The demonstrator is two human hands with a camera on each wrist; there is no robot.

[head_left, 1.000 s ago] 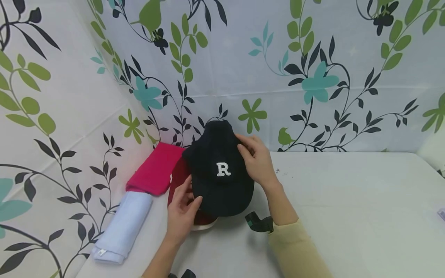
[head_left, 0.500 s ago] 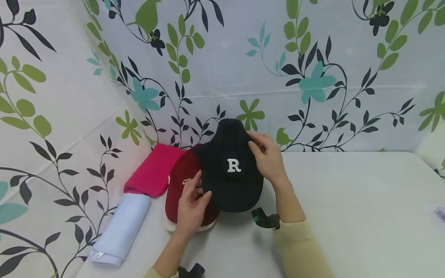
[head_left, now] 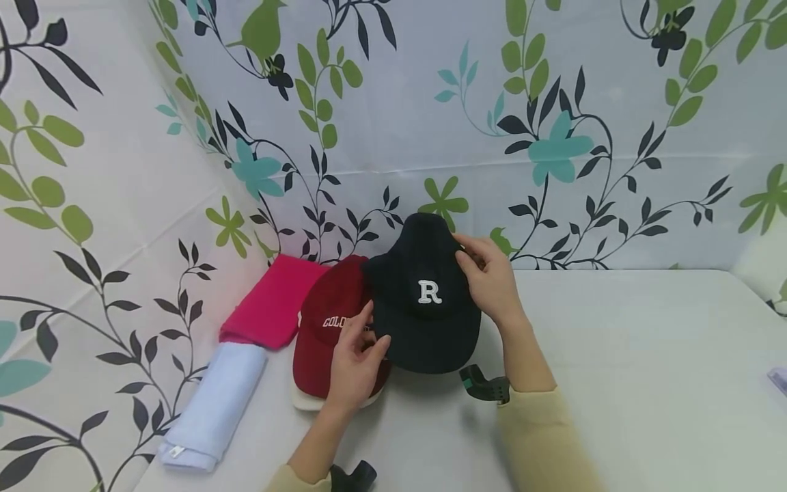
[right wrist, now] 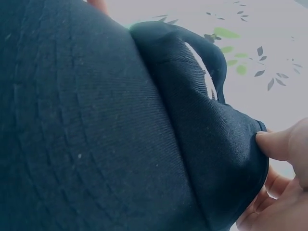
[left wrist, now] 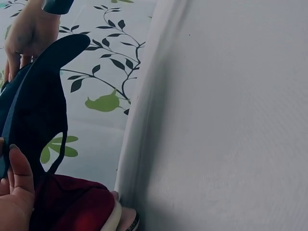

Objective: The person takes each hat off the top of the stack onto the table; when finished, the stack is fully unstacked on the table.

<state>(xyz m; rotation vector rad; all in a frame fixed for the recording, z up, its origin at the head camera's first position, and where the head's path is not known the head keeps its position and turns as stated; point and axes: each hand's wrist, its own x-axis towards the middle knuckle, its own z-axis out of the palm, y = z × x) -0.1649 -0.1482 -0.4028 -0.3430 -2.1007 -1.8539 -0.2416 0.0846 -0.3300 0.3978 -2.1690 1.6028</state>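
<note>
A dark navy baseball cap (head_left: pixel 424 342) with a white letter R hangs brim down over the table's back part. My left hand (head_left: pixel 355 369) pinches the left edge of its brim between thumb and fingers. At the cap's upper right edge, my right hand (head_left: pixel 493 281) grips the fabric, thumb in front; the right wrist view shows that thumb (right wrist: pixel 272 144) pressed on the rim. A dark red baseball cap (head_left: pixel 316 352) with white lettering sits on the table just left of the navy one, partly hidden by it and my left hand.
A folded crimson cloth (head_left: pixel 270 301) lies at the back left, with a rolled pale blue towel (head_left: pixel 215 406) in front of it. Leaf-patterned fabric (head_left: pixel 381 102) hangs behind and along the left. A small pale purple object (head_left: pixel 779 379) shows at the right edge of the white table (head_left: pixel 627 369).
Both hands have moved the navy cap to the right, off most of the red cap. More of the red cap and its lettering now shows. Both grips stay the same.
</note>
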